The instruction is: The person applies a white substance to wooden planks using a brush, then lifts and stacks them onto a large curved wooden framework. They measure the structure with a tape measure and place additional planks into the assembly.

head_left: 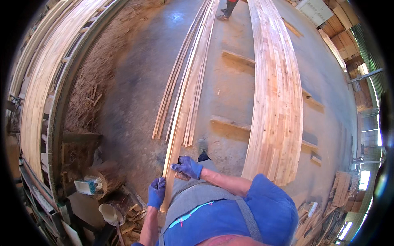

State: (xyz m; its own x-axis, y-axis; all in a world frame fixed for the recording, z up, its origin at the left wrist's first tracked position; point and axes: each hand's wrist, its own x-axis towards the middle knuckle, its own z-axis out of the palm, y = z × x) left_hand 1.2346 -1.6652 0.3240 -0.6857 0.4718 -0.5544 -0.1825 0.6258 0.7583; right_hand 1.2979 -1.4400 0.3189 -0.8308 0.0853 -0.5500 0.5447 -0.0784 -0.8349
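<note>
A long pale wooden board (177, 141) runs away from me, its near end at my waist. My left hand (156, 192), in a blue-purple glove, is closed at the board's left edge near that end. On the other side, my right hand (188, 168), gloved alike, is bent over the right edge with its fingers curled. Something brownish shows under that hand, too unclear to name. Thin wooden strips (165, 110) lie on the floor to the left of the board, with more strips (193, 127) along its right.
A wide row of long boards (275, 102) lies to the right on wooden bearers (230, 122). Further left stands a metal-framed rack (61, 110) with long boards, beside sawdust (92, 78). Wood scraps and a white scoop-like container (111, 214) are at lower left. A person's legs (228, 9) show far ahead.
</note>
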